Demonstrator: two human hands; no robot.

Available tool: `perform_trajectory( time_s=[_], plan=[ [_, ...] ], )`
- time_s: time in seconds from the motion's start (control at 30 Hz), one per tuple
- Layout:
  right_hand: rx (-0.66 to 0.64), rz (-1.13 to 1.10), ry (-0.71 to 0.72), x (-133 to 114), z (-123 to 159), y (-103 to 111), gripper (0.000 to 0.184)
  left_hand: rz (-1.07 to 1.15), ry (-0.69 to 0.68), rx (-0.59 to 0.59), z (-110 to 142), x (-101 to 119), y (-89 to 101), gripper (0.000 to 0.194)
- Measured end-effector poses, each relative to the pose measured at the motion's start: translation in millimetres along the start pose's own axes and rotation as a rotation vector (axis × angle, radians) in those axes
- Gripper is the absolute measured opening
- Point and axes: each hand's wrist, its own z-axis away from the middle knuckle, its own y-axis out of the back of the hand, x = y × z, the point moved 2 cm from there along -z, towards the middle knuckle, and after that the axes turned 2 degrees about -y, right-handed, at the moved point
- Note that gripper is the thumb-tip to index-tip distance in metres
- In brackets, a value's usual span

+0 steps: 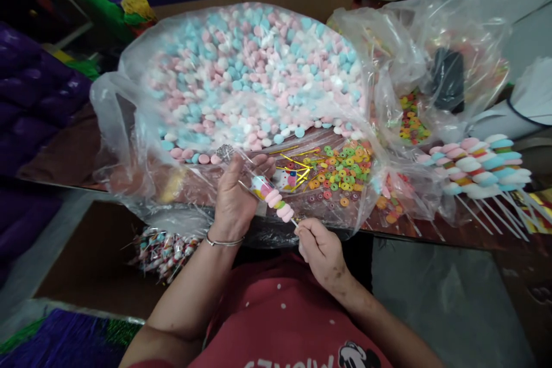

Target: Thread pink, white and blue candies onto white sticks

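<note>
A marshmallow skewer [280, 206] with pink marshmallows and yellow and green gummy rings is tilted in front of me. My right hand [321, 250] is closed around the lower end of its white stick. A clear plastic bag [260, 185] with a coloured print lies around the upper part of the skewer. My left hand [237, 195] holds this bag between the thumb and the fingers, which stretch out behind it. Close beyond the hands are gold twist ties [304, 171] and a loose pile of gummy rings [340, 169].
A big open bag of pink, blue and white marshmallows [259, 63] covers the table's middle. Finished skewers [478, 167] are stacked at right, near a dark phone-like object [448, 80] on plastic bags. Below left, a cardboard box [95, 259] contains wrapped skewers [166, 253].
</note>
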Motion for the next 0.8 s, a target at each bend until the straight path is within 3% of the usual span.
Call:
perform_trajectory(
  time_s=[0.13, 0.43, 0.5, 0.57, 0.7, 0.77, 0.8],
  plan=[
    [-0.054, -0.105, -0.062, -5, 0, -4, 0.024, 0.038, 0.028, 0.076, -5, -2, -2.6, 0.02],
    [-0.199, -0.551, -0.328, -6, -4, -13, 0.019, -0.067, -0.074, -0.033, 6, -12, -11.7, 0.038],
    [-0.202, -0.507, -0.33, -4, -6, -13, 0.02, -0.079, -0.075, -0.04, 7, -14, -11.6, 0.038],
    [-0.095, -0.228, -0.187, -3, -8, -10, 0.02, -0.079, -0.068, -0.059, 8, -16, -11.7, 0.037],
    [0.241, 0.572, 0.38, -9, -9, -6, 0.018, -0.087, -0.032, -0.099, 13, -24, -11.1, 0.035],
    [0.319, 0.772, 0.558, -12, -8, -7, 0.022, -0.093, 0.001, -0.107, 16, -30, -10.5, 0.036],
    [0.321, 0.793, 0.579, -13, -9, -8, 0.023, -0.093, 0.022, -0.11, 18, -33, -10.4, 0.036]
  ],
)
